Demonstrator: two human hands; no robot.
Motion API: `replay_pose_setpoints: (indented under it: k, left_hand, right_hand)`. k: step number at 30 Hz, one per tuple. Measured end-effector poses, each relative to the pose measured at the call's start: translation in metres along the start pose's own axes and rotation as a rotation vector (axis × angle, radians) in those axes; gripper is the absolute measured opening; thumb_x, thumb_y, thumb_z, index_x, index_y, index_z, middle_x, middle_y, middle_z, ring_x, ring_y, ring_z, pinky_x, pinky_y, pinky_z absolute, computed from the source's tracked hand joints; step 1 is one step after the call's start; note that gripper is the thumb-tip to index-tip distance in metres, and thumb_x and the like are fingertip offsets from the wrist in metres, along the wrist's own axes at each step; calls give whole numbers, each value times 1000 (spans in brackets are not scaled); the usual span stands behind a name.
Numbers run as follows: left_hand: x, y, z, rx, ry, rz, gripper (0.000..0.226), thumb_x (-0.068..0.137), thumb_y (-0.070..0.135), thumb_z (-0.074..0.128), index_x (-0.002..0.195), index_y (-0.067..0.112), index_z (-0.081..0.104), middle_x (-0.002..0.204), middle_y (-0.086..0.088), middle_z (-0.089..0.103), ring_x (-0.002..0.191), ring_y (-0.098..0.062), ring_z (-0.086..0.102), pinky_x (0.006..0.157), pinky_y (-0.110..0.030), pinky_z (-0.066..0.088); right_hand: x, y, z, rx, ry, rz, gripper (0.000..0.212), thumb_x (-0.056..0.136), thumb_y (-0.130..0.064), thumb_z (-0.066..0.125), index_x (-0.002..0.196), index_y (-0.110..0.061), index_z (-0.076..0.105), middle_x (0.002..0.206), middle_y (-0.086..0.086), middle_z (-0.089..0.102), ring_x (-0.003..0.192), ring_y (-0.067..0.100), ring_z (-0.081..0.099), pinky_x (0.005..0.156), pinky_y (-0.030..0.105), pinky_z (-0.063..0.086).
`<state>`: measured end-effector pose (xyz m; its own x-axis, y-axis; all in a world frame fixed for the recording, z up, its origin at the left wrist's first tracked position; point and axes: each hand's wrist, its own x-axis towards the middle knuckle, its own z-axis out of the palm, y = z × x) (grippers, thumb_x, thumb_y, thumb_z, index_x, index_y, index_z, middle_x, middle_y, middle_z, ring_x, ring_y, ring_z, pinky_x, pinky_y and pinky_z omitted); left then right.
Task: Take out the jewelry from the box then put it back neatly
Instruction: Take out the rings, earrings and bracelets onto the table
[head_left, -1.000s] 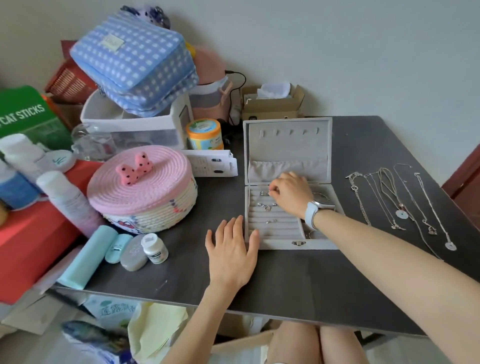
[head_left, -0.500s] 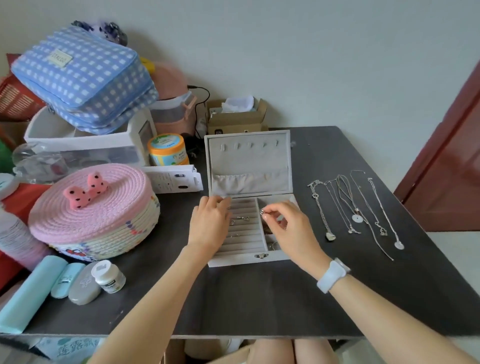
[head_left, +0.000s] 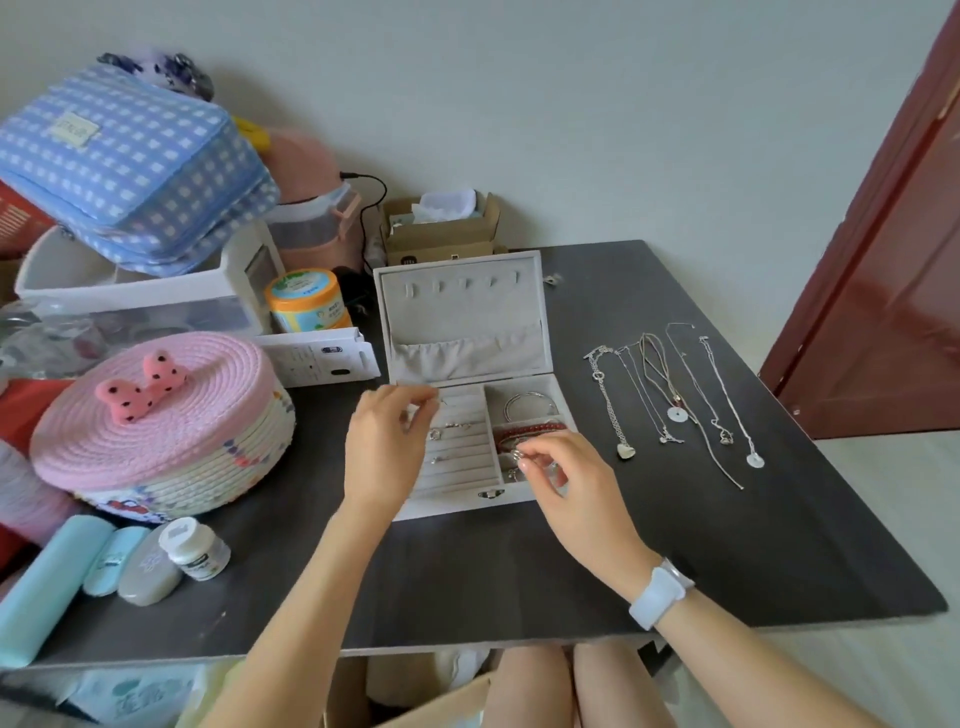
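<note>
A person's right hand (head_left: 569, 475), a white watch (head_left: 658, 592) on its wrist, pinches a small silver ring (head_left: 518, 456) between thumb and forefinger over the front right compartment of an open white jewelry box (head_left: 462, 501) near the middle of a dark table (head_left: 727, 561). The left hand (head_left: 387, 449) curls at the box's left side, fingertips pinched; what they grasp cannot be told. Inside lie rings (head_left: 457, 427) in grey slots, a red bead bracelet (head_left: 527, 430) and a silver bangle (head_left: 530, 402). Five silver necklaces (head_left: 675, 400) lie in a row toward the right edge. The raised lid (head_left: 462, 317) stands toward the far edge.
</note>
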<state>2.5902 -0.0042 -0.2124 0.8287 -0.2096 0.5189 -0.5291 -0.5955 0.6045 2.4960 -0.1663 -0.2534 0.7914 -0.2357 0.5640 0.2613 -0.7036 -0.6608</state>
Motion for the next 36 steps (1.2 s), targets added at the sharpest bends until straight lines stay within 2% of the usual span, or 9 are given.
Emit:
replay_pose_setpoints:
  k: [3,6,10,16,20,25,28,30,36]
  left_hand:
    - [-53,10,-13,-122,-46,-123,14,82,12,66,94,18,72,84,14,60,73,-10,53,69,-11,39]
    - [-91,4,-11,-114,-87,-193,15,81,13,68,94,20,72,82,23,57,76,-8,55,72,-12,42]
    - [-106,-5,-2,-71,-132,-225,15,81,15,69,94,21,73,88,9,69,75,-8,54,73,-21,43]
    - [-107,-9,9,48,-100,-213,14,83,20,67,95,23,73,95,4,70,83,-19,56,77,-40,48]
    - [-106,-9,13,87,-75,-184,13,82,19,68,93,23,74,94,3,67,83,-21,56,74,-37,46]
    - [-108,-9,14,143,-82,-132,18,82,16,68,98,22,73,95,1,67,87,-22,56,73,-30,37]
    - [-111,-10,12,113,-76,-114,25,81,15,69,105,21,70,100,0,65,92,-22,56,77,-32,37]
    - [-110,-10,7,78,-46,-101,28,80,13,69,107,18,69,105,-2,63,97,-21,55,82,-35,39]
    - [-70,-16,-7,240,81,-19,26,80,10,67,106,14,68,109,-8,64,106,-31,53,85,-50,41]
  right_hand:
    - [-20,-3,8,-5,-41,24,31,83,-35,46,94,-13,65,87,-9,60,79,2,53,65,11,44]
    - [-36,-4,15,-56,-148,13,31,84,-36,48,95,-13,66,89,-3,65,80,3,53,69,12,42]
    - [-40,-5,21,-151,-268,7,13,84,-23,62,91,-15,69,89,-4,67,89,8,51,72,19,42]
    - [-41,-5,24,-236,-255,-28,8,79,-21,65,84,-17,70,83,-4,65,87,7,43,66,20,42]
    - [-39,-7,26,-309,-241,-57,14,78,-23,61,87,-17,68,82,-5,65,87,7,43,63,17,39]
    - [-38,-7,26,-357,-226,-45,15,77,-21,68,91,-17,67,82,-6,66,88,7,42,64,13,36]
    - [-39,-10,24,-354,-200,-71,21,78,-28,60,95,-17,66,84,-5,66,86,8,50,67,20,46]
    - [-39,-12,21,-330,-183,-86,29,82,-33,49,101,-16,64,91,-2,66,88,15,58,73,27,50]
    - [-9,-10,17,-377,-92,-159,34,85,-26,40,109,-13,61,100,1,66,94,17,50,79,35,48]
